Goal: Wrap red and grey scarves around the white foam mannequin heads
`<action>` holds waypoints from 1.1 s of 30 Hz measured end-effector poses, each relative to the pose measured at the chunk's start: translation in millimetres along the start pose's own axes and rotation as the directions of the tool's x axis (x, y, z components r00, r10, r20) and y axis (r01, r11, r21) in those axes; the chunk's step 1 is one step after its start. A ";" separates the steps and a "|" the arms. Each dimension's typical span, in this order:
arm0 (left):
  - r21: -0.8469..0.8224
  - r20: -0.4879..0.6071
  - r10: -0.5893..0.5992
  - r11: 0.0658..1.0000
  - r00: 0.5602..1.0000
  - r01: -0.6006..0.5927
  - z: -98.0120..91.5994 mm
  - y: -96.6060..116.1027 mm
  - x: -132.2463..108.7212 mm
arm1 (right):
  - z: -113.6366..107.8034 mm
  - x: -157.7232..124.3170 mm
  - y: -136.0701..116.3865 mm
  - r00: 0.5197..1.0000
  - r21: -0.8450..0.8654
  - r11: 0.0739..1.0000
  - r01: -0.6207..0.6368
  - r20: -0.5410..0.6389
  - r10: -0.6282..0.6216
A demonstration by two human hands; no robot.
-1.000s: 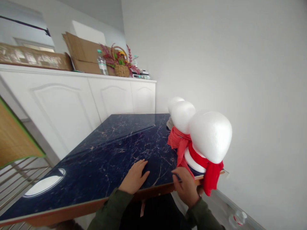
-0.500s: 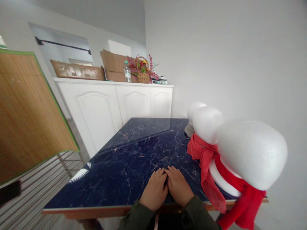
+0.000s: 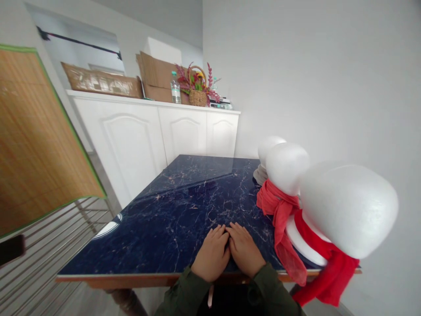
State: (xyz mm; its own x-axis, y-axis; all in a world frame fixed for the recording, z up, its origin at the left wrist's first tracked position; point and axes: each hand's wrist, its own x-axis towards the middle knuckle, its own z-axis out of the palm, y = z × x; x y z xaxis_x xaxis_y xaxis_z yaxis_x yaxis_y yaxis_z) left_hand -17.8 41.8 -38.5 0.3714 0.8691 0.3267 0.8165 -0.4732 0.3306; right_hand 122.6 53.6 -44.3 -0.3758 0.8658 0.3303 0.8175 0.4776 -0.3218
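My left hand lies palm down on the dark blue marbled tabletop, close to its front edge. Beside it rests my right hand, also flat, its fingertips touching or nearly touching those of the left. Both hold nothing. To the right of my hands, a white mannequin head wears a bright red scarf hanging over the table edge. Behind it, a second white head has a coral red scarf knotted round its neck. A third head has grey cloth at its base.
A white cabinet stands behind the table, bearing cardboard boxes, a water bottle and a wicker basket of flowers. On the left is a bamboo mat with green edging above a metal rack. A wall rises at the right.
The view has tilted slightly downward, so the cabinet, table and hands sit a little higher in the picture. My hands keep the same pose on the table.
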 end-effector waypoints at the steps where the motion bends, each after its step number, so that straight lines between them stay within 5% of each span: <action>1: -0.001 0.002 -0.001 1.000 1.000 0.001 -0.1 0.2 0.1 | 0.0 0.1 0.0 1.000 -0.001 1.000 0.002 -0.004 -0.002; 19: -0.014 0.005 -0.002 1.000 1.000 0.002 0.5 -0.5 0.1 | 0.6 1.4 0.2 1.000 0.022 1.000 -0.003 -0.017 0.003; 25: -0.004 0.021 -0.011 1.000 1.000 0.011 -3.0 0.8 -0.8 | -8.3 -12.8 0.1 0.978 0.186 0.982 0.043 -0.207 -0.004; 29: 0.003 0.025 -0.011 1.000 1.000 0.011 -4.8 0.5 -0.3 | -22.5 -62.5 16.8 0.858 0.229 0.967 0.113 -0.512 0.021; 31: 0.001 0.026 -0.014 1.000 1.000 0.014 -5.1 -0.8 -0.2 | -37.6 -93.7 33.3 0.744 0.192 0.979 0.063 -0.663 0.082; 33: -0.012 0.027 -0.015 1.000 1.000 0.015 -5.0 -1.5 -0.4 | -59.5 -120.9 56.1 0.563 0.191 0.978 -0.077 -0.802 0.201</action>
State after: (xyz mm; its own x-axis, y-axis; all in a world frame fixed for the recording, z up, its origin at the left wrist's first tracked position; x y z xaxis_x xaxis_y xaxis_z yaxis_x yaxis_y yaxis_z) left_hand -21.4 41.4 -34.7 0.3707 0.8797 0.2979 0.8167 -0.4615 0.3465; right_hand 239.9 -33.1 -49.5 0.3028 0.4640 0.8325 0.7455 0.4289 -0.5102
